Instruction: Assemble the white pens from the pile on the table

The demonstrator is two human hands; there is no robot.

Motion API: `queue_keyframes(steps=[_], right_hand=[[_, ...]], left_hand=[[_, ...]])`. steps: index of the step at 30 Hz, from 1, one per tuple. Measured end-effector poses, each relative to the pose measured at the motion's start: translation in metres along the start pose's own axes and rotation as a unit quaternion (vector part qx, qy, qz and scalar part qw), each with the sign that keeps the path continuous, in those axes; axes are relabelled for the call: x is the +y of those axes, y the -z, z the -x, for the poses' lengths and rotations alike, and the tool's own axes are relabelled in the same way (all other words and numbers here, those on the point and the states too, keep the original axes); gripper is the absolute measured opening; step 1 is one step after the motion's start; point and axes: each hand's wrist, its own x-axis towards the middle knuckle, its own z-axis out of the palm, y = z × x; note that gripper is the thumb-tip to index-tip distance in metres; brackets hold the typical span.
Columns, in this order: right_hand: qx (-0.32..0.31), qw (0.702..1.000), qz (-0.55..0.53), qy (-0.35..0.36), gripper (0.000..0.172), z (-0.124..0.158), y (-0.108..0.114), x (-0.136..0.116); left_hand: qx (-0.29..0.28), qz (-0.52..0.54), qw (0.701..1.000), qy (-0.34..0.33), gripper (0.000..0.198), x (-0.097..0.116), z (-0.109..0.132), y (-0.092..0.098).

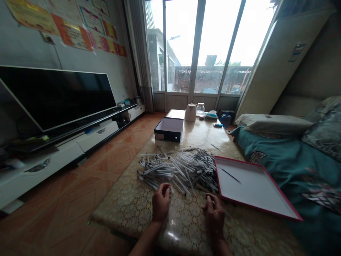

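Note:
A heap of clear-white pen barrels [183,165], many with dark ends, lies on the patterned tabletop, mixed with thin dark rods like refills. My left hand [160,203] is at the heap's near left edge, thumb and fingers pinched together; whatever is between them is too small to name. To the right, my right hand [215,213] is also closed in a pinch, by the heap's near right edge, and its contents are unclear. Beside it sits a shallow white tray with a red rim [262,209], and one dark, thin pen refill [231,175] lies inside.
Behind the heap stands a dark open box [168,137]. Farther back are a beige kettle [190,113], a glass jar [200,108] and a tissue pack [211,114]. A teal-covered sofa [271,153] is to the right; a TV cabinet [87,144] is to the left.

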Motion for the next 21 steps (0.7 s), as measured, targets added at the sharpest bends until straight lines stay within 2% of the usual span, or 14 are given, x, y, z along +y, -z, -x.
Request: queue_keyframes(steps=[1,3,5,8,11,16,19,21], right_hand=[[-0.019,1.000,0.005,-0.003,0.040,0.000,0.000,0.000],[-0.045,0.999,0.016,0.007,0.040,0.001,0.001,-0.002],[-0.057,0.996,0.038,0.053,0.037,0.003,0.000,-0.004],[-0.102,0.981,0.085,0.144,0.031,0.005,-0.002,-0.007],[-0.129,0.970,0.116,0.172,0.028,0.005,-0.005,-0.006],[-0.115,0.979,0.117,0.118,0.030,0.001,-0.004,-0.002],[-0.123,0.973,0.117,0.154,0.029,0.002,-0.003,-0.003],[-0.130,0.966,0.121,0.186,0.029,0.004,-0.004,-0.003]], left_hand=[[0.020,-0.079,0.995,-0.053,0.018,-0.003,-0.005,0.016],[0.046,-0.212,0.966,-0.142,0.021,-0.011,-0.017,0.045],[0.030,-0.308,0.930,-0.200,0.028,-0.019,-0.029,0.068],[-0.014,-0.407,0.883,-0.233,0.029,-0.027,-0.041,0.087],[-0.037,-0.453,0.857,-0.242,0.026,-0.032,-0.045,0.093],[-0.024,-0.469,0.844,-0.258,0.023,-0.033,-0.044,0.094],[-0.006,-0.479,0.833,-0.276,0.021,-0.032,-0.043,0.095],[-0.016,-0.464,0.830,-0.309,0.021,-0.030,-0.039,0.093]])
